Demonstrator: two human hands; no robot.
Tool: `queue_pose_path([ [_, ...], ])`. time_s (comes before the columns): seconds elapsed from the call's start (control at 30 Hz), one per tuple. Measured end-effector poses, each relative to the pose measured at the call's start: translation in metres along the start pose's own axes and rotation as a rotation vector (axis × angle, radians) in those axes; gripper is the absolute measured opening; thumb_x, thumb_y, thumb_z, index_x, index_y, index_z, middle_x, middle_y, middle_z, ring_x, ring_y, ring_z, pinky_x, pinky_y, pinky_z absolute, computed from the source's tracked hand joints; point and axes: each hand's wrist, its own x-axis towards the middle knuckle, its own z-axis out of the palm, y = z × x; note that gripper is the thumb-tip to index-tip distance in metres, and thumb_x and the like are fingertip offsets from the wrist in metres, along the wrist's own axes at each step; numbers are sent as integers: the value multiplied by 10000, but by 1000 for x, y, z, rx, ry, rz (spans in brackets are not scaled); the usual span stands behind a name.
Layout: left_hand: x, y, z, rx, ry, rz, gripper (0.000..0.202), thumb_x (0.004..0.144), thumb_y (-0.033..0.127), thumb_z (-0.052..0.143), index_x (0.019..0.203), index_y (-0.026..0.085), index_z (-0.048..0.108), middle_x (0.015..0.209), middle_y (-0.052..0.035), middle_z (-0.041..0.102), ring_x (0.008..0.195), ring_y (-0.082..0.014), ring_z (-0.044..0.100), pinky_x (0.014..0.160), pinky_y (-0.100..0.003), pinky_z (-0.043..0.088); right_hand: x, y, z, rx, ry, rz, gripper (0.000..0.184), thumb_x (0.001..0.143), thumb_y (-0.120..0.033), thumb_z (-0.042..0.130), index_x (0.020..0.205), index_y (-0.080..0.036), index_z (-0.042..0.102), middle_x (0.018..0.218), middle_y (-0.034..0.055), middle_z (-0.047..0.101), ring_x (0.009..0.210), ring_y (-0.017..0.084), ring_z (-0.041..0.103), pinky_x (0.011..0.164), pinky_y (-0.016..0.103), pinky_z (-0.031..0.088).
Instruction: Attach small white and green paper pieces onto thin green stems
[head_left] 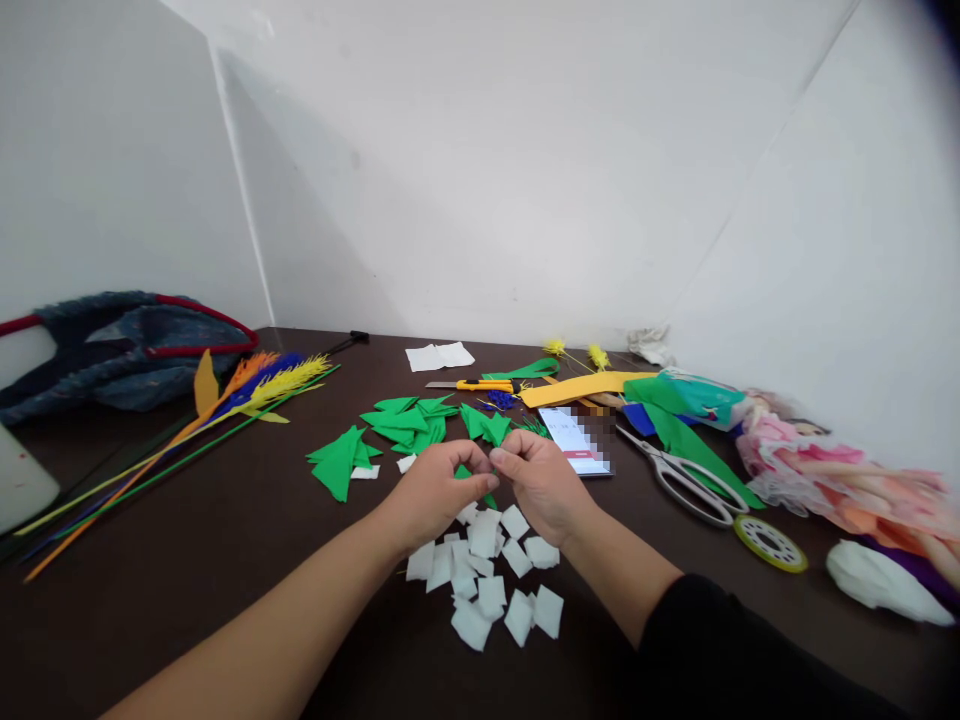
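Note:
My left hand (433,490) and my right hand (541,482) meet over the dark table (225,560), both pinched on a small green paper piece (480,484) held between their fingertips. Just below the hands lies a heap of small white paper squares (487,580). Beyond the hands, several green paper triangles (397,425) are scattered on the table.
A phone (577,440) lies just past my right hand, with scissors (686,478) and a tape roll (770,543) to its right. A yellow utility knife (480,385), yellow paper strip (577,388), colourful artificial stems (187,430), a blue bag (112,350) and dolls (840,475) ring the area.

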Motion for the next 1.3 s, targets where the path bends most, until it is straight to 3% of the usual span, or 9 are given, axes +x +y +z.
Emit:
queue_pose_path([
  [0.17, 0, 3, 1, 31, 21, -10, 103, 692, 281, 535, 671, 180, 532, 683, 13, 564, 692, -145, 492, 641, -260, 387, 1, 4, 2, -23, 27, -27, 258, 624, -254, 641, 557, -188, 402, 509, -66, 408, 506, 90, 406, 520, 247, 343],
  [0.47, 4, -6, 5, 202, 153, -71, 136, 647, 303, 576, 615, 187, 514, 633, 19, 570, 637, -147, 501, 599, -265, 356, 2, 5, -1, -33, -12, 8, 47, 659, -204, 597, 646, -159, 596, 631, -4, 555, 592, 111, 473, 608, 276, 380],
  [0.63, 5, -5, 6, 256, 177, -79, 147, 642, 316, 578, 607, 191, 511, 629, 23, 579, 627, -147, 506, 597, -268, 343, 3, 5, 1, -47, 25, 11, 28, 648, -190, 600, 636, -165, 595, 606, -18, 541, 591, 108, 467, 613, 269, 366],
  [1.03, 1, 0, 9, 245, 195, -27, 112, 657, 269, 560, 598, 188, 508, 626, 25, 592, 618, -140, 519, 610, -265, 355, 3, 12, 3, -82, 109, -31, 220, 610, -188, 622, 534, -178, 415, 515, -67, 375, 519, 88, 330, 530, 244, 271],
  [1.2, 2, -3, 8, 185, 176, -31, 114, 649, 274, 570, 598, 186, 520, 623, 20, 586, 619, -144, 513, 583, -262, 357, 3, 9, 3, 4, 116, 0, 264, 630, -240, 647, 520, -179, 415, 499, -63, 356, 506, 88, 325, 522, 249, 273],
  [1.3, 3, -7, 6, 69, 169, -55, 122, 655, 286, 566, 611, 183, 517, 612, 21, 566, 597, -134, 492, 551, -251, 356, 4, 3, 1, 145, 117, 67, 255, 687, -340, 613, 545, -161, 501, 539, -34, 407, 513, 88, 344, 517, 252, 284],
])
